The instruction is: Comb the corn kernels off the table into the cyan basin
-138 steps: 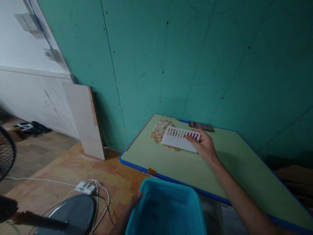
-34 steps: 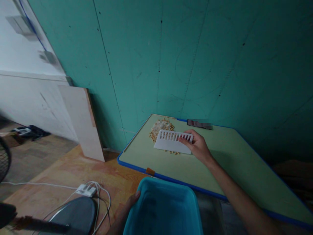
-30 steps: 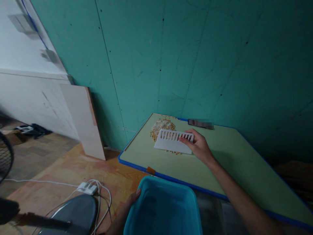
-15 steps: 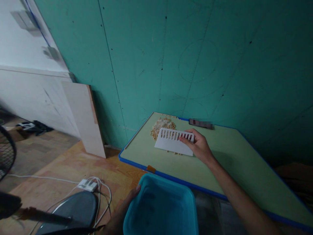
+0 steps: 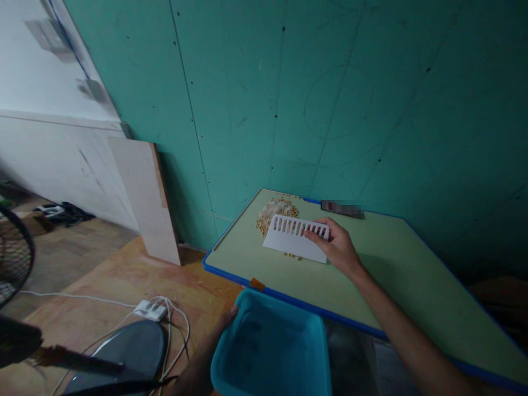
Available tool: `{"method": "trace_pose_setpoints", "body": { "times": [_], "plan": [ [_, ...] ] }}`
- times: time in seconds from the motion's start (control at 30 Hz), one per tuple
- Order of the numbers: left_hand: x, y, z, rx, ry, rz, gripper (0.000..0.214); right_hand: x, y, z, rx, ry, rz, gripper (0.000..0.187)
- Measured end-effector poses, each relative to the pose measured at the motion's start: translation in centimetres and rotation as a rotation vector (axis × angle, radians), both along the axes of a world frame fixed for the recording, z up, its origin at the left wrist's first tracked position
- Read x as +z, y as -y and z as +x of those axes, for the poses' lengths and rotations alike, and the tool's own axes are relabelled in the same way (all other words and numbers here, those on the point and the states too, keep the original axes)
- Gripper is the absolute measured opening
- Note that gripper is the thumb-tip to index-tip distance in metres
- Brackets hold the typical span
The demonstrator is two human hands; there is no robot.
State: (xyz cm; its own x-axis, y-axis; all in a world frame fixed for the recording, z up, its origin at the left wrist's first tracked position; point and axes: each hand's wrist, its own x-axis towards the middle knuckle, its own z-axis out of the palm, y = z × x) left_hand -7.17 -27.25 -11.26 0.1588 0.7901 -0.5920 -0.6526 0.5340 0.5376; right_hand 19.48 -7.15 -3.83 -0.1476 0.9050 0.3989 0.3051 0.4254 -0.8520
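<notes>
Tub: blue-green, deep, at the bottom of the view, open side up, its far rim just beside the near edge of the table; the tub (image 5: 270, 352) shows a bare inside
Left hand: the left hand (image 5: 225, 325) is curled at the tub's left rim and holds it, fingertips on the rim; the other fingers are hidden
Floor on the left: a grey fan base (image 5: 142, 349), with a white power strip (image 5: 150, 310) and looped cables just behind it
Table: pale green table (image 5: 391, 269) with a blue edging and a piece of orange tape (image 5: 257, 284) on its near edge
Stray grains: a few yellowish stray grains (image 5: 292, 256) along the lower edge of the plate
Right hand: the right hand (image 5: 338, 245) pinches the plate's right end, thumb on the near face, other fingers behind
Plate: white slotted plate (image 5: 291, 240), over the left part of the table, tilted, slots uppermost
Pile: a spread pile (image 5: 277, 209) of yellowish round grains and finer white ones, just behind the plate
Phone-like slab: dark slab (image 5: 337, 208), flat at the table's far edge, partly pixelated
Wall: green wall (image 5: 247, 110) behind the table, with a pale board (image 5: 144, 198) leaning on its left side
</notes>
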Motion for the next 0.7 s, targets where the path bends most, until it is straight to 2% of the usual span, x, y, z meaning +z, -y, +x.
{"method": "trace_pose_setpoints", "body": {
  "times": [0.2, 0.5, 0.7],
  "plan": [
    [0.6, 0.0, 0.3, -0.038, 0.059, -0.045, 0.066, 0.1, 0.2, -0.3, 0.006, 0.002, -0.028, 0.039],
    [-0.1, 0.0, 0.2, -0.029, 0.066, -0.049, 0.075, 0.2, 1.1, -0.6, 0.013, -0.040, -0.078, 0.040],
    [0.9, 0.0, 0.5, -0.069, 0.053, -0.038, 0.072, 0.0, 1.8, -0.9, 0.027, -0.055, -0.106, 0.040]
  ]
}}
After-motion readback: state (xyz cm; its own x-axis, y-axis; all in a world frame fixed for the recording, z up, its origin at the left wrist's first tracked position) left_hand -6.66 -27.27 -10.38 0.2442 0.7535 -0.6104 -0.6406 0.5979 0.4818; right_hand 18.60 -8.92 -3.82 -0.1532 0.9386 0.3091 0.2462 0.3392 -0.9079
